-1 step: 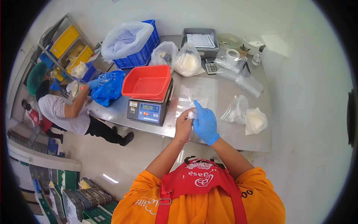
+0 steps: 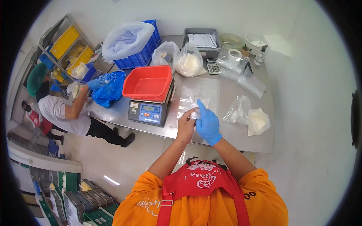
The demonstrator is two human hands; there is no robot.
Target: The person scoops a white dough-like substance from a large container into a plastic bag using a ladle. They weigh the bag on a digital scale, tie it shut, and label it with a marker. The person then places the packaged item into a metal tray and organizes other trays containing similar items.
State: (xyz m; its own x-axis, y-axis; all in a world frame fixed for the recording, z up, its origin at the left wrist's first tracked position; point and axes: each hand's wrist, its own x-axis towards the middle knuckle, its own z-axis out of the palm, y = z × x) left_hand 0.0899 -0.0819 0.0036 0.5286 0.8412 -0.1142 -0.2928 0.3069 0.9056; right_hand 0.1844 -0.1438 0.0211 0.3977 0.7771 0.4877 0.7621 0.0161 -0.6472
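Close together over the near edge of the steel table (image 2: 174,132) are my two hands. My left hand (image 2: 185,126), bare, has its fingers closed round a small crumpled piece of whitish clear plastic (image 2: 194,114). Against it rests my right hand (image 2: 208,126) in a blue glove. Its index finger points forward and the other fingers curl in; what they grip is hidden. Flat clear plastic sheets (image 2: 205,90) lie just beyond. To the left, a red tray (image 2: 148,83) sits on a digital scale (image 2: 148,113).
On the right lie a clear bag (image 2: 239,111) and a bag of pale contents (image 2: 258,122). At the back stand a lined blue crate (image 2: 137,49), filled bags (image 2: 189,63), a grey bin (image 2: 211,52), a calculator (image 2: 213,68) and plastic rolls (image 2: 250,84). A co-worker (image 2: 64,109) handles a blue bag (image 2: 107,92).
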